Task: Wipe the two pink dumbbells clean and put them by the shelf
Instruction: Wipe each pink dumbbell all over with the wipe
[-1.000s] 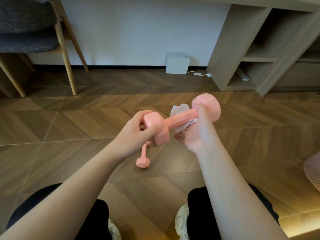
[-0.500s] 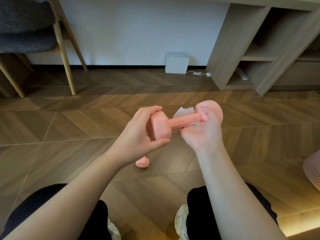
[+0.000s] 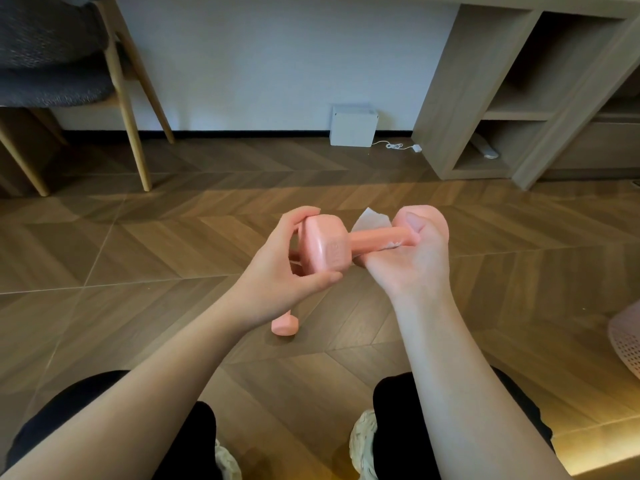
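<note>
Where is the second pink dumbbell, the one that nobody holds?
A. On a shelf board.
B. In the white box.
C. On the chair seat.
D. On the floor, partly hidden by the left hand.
D: the second dumbbell lies on the floor, one end showing below the left hand, which grips the held dumbbell while the right hand holds a tissue round its handle.

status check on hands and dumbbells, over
Left hand grips one head of the held dumbbell. Right hand clamps tissue round its bar. Second dumbbell on floor below. White box and cable beside shelf.
</note>
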`<state>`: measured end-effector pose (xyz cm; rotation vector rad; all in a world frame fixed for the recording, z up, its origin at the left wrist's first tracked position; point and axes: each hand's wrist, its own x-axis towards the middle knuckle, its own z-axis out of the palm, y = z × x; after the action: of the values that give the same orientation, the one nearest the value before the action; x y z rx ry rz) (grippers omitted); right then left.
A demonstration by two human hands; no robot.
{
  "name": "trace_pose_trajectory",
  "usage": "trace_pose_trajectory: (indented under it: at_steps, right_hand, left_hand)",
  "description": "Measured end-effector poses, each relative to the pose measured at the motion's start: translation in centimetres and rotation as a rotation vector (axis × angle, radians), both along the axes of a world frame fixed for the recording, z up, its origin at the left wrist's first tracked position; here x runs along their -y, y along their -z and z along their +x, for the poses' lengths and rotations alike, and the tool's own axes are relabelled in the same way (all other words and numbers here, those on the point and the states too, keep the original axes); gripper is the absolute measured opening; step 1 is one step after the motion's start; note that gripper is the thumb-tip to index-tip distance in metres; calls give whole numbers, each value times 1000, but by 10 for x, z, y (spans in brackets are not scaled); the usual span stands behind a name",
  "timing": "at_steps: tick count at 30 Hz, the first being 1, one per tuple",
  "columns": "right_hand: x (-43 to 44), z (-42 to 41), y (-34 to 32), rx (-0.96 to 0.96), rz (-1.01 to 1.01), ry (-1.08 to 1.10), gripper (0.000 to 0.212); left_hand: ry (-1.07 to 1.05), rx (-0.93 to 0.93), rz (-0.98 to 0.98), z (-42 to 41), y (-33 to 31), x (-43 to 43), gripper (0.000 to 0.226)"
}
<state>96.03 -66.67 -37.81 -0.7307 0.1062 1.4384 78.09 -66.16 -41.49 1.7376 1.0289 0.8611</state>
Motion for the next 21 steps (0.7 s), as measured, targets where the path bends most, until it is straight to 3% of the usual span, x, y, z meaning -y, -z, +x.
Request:
trace_pose_trajectory:
  at_steps: [3,8,12,16,21]
  right_hand:
    - [1,3,-2,-31,1,-35,44]
    - [4,7,-2,-22,21,-64,41]
    - [2,3,-2,105,-39,-52,28]
    - [-6,0,9,220,-149,-40,33]
    - [-8,-2,10,6,-106,106,47]
  left_hand:
    - [-45,62,-36,3,-1,0,78]
    - [-124,99,12,4,-7,-2,72]
    - [-143,136,46,3,-7,1,72]
    - [-144,154,17,7,-4,5,73]
    - [-123,114,0,11,2,7,78]
